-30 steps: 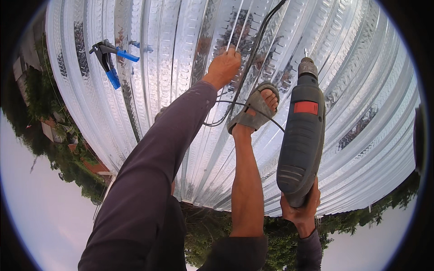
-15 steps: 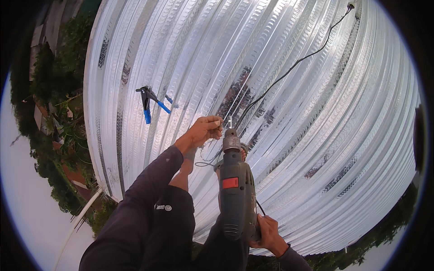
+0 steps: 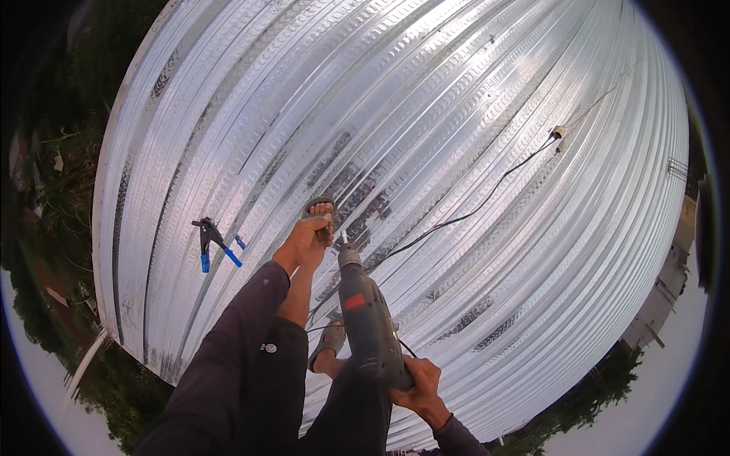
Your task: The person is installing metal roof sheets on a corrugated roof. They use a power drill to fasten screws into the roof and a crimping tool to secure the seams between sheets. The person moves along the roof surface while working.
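Note:
My right hand (image 3: 420,389) is wrapped round the rear handle of a dark power drill (image 3: 366,319) with a red patch on its side. The drill points away from me, a short silvery bit (image 3: 344,236) in its chuck. Close to the left of that bit is my left hand (image 3: 306,240), its fingers curled and pinched together. Whatever they hold, if anything, is too small to make out. Further left, a hand riveter (image 3: 207,232) with blue grips lies spread on the ribbed metal sheet (image 3: 426,281), beside a small blue piece (image 3: 240,242).
A black cable (image 3: 487,194) runs across the ribs to a plug connection (image 3: 557,134) at the upper right. My sandalled feet, one forward (image 3: 320,207) and one nearer (image 3: 328,343), stand on the sheet. Trees (image 3: 61,190) show beyond its left edge.
The view has shifted, so the riveter and cable sit lower and further left. The drill now leans more to the left. Both of my feet have come into sight.

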Demonstrator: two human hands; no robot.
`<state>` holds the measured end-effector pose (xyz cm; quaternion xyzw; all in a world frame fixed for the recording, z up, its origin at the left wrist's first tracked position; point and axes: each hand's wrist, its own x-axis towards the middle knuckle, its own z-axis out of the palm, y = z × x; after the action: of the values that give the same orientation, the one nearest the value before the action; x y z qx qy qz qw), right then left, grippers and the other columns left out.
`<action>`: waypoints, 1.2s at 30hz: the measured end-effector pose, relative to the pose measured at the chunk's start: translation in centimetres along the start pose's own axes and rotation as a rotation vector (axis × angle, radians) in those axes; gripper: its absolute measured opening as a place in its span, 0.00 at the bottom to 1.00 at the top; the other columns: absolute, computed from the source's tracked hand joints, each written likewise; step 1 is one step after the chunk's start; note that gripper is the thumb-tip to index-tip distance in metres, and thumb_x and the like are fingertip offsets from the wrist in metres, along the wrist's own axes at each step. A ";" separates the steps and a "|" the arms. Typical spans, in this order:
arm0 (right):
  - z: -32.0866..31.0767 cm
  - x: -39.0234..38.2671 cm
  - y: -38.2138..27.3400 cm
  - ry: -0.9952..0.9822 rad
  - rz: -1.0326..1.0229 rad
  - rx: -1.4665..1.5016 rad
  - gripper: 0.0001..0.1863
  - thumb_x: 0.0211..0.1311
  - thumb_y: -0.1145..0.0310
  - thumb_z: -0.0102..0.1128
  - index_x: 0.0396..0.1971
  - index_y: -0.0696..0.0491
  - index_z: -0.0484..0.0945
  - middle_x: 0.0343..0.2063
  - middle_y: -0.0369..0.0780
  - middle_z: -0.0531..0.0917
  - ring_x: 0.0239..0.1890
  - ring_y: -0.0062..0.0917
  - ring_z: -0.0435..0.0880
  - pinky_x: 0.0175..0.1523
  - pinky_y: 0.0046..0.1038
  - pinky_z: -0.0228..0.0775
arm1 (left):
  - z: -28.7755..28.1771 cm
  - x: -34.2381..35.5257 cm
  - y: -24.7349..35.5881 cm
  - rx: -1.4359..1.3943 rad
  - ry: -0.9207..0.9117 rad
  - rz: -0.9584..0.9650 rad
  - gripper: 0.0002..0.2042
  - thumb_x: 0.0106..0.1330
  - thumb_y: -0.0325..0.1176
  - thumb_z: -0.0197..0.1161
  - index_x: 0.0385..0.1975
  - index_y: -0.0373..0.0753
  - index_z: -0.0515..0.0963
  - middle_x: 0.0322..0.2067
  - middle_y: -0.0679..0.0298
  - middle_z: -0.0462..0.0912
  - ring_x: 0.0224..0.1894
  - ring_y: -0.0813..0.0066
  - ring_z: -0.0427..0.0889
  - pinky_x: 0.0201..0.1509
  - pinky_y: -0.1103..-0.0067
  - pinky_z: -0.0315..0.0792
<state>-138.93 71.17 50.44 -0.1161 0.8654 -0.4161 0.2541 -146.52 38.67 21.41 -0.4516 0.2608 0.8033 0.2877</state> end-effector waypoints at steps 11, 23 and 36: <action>-12.4 12.0 -0.5 -0.174 -0.129 -0.112 0.33 0.34 0.65 0.77 0.48 0.56 0.80 0.29 0.40 0.83 0.27 0.35 0.84 0.35 0.34 0.74 | 12.1 2.8 4.8 -0.344 0.109 0.022 0.05 0.73 0.34 0.63 0.38 0.42 0.78 0.33 0.65 0.79 0.34 0.72 0.78 0.38 0.72 0.77; -25.0 19.4 7.0 -0.398 -0.354 -0.290 0.37 0.34 0.53 0.76 0.50 0.53 0.81 0.24 0.35 0.73 0.26 0.30 0.78 0.34 0.33 0.69 | 22.3 5.9 3.1 -0.594 0.229 0.093 0.05 0.76 0.35 0.58 0.44 0.43 0.75 0.32 0.65 0.76 0.33 0.71 0.77 0.38 0.71 0.77; -17.8 27.7 10.3 -0.414 -0.209 -0.274 0.40 0.30 0.59 0.72 0.53 0.54 0.79 0.27 0.38 0.76 0.27 0.36 0.78 0.34 0.37 0.68 | 19.1 15.7 8.7 -0.636 0.322 -0.016 0.06 0.75 0.28 0.56 0.45 0.35 0.70 0.34 0.61 0.75 0.34 0.69 0.77 0.37 0.70 0.77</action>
<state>-171.73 77.95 42.25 -0.3207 0.8266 -0.2865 0.3631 -170.30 49.16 17.75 -0.6416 0.0362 0.7604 0.0943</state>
